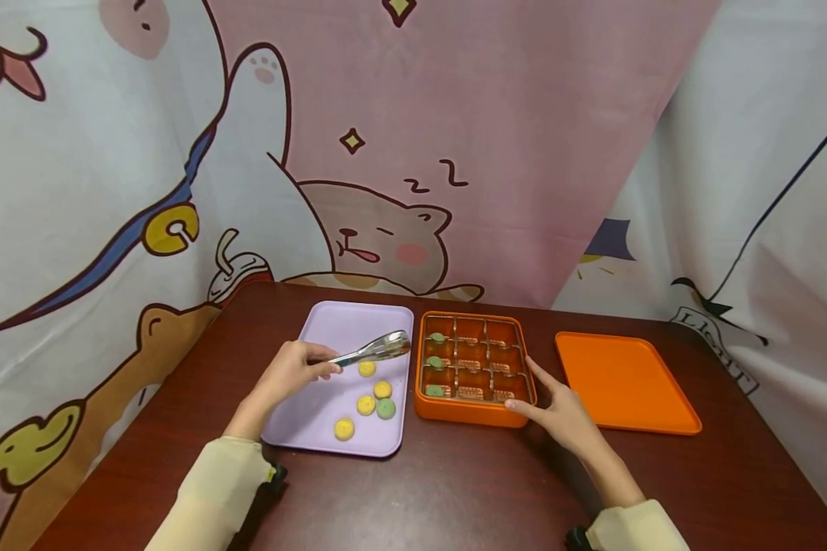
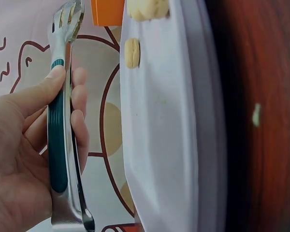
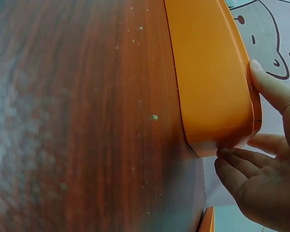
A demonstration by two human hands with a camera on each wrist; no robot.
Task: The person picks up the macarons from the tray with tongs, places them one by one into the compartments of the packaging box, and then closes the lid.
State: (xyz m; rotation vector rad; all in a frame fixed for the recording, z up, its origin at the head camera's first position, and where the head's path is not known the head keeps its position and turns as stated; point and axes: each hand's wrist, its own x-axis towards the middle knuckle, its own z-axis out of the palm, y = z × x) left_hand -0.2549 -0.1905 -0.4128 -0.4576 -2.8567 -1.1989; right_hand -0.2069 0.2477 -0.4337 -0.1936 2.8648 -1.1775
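My left hand grips metal food tongs with a green handle inlay, held above the lilac tray. The tongs' tips hang near the tray's right edge; nothing shows between them in the left wrist view. Several yellow macarons and one green macaron lie on the tray. To its right, an orange box holds a clear divided insert, with green macarons in the left column's compartments. My right hand holds the box's near right corner, thumb on the rim, fingers against the side.
A flat orange tray or lid lies right of the box. Small crumbs are scattered on the dark wooden table. A printed cartoon curtain hangs behind the table and along its sides.
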